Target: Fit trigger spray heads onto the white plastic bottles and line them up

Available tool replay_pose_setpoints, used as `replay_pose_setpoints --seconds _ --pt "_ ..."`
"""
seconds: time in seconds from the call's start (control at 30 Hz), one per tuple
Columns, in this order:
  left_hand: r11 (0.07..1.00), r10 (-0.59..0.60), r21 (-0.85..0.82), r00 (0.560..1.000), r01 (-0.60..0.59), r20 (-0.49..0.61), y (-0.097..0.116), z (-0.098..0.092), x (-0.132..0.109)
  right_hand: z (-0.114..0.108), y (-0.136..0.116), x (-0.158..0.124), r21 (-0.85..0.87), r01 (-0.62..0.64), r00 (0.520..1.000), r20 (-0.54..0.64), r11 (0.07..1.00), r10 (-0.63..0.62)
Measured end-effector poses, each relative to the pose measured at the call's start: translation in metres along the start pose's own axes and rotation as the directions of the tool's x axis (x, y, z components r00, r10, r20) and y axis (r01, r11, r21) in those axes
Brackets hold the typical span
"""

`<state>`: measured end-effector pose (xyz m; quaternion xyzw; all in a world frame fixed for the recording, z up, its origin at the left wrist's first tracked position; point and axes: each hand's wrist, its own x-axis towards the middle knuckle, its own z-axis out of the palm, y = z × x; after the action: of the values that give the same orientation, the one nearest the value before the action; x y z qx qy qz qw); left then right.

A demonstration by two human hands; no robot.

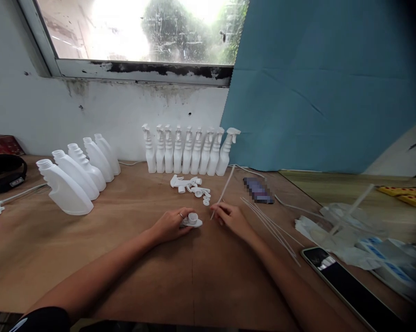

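Observation:
My left hand (172, 224) is closed around a white trigger spray head (193, 219), its round collar facing up just above the table. Between the fingertips of my right hand (230, 218) is a thin clear plastic tube (226, 185), slanting up and away; its lower end is close to the spray head but apart from it. Several loose white spray heads (180, 183) and small white caps (206, 201) lie just beyond my hands. More thin tubes (268, 225) are spread on the table to the right of my right hand.
Capped white spray bottles (187, 157) stand in a row by the wall. Several open white bottles (71, 193) stand at the left. At the right lie a phone (346, 281), a blurred-out dark item (258, 190), a clear plastic cup (349, 219) and a power strip (389, 263).

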<state>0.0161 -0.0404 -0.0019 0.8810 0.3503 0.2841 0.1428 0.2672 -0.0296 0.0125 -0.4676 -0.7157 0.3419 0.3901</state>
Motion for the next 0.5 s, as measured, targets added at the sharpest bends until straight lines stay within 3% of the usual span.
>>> replay_pose_setpoints --seconds 0.1,0.2,0.33,0.5 --pt "0.993 -0.107 -0.052 0.994 0.106 -0.019 0.003 0.001 0.000 0.004 0.010 0.001 -0.105 0.028 0.991 0.134 0.994 -0.014" --pt "0.975 -0.180 -0.135 0.983 0.174 -0.034 0.006 0.003 0.000 0.010 0.007 0.000 -0.056 0.034 0.997 0.066 0.998 -0.030" --pt "0.974 -0.155 -0.175 0.987 0.146 -0.038 0.012 0.008 0.000 0.027 -0.012 -0.004 0.031 0.122 0.992 -0.048 0.992 -0.120" --pt "0.985 -0.112 -0.131 0.994 0.110 -0.010 0.018 0.011 0.001 0.040 -0.028 -0.008 -0.131 0.240 0.969 -0.031 0.962 -0.246"
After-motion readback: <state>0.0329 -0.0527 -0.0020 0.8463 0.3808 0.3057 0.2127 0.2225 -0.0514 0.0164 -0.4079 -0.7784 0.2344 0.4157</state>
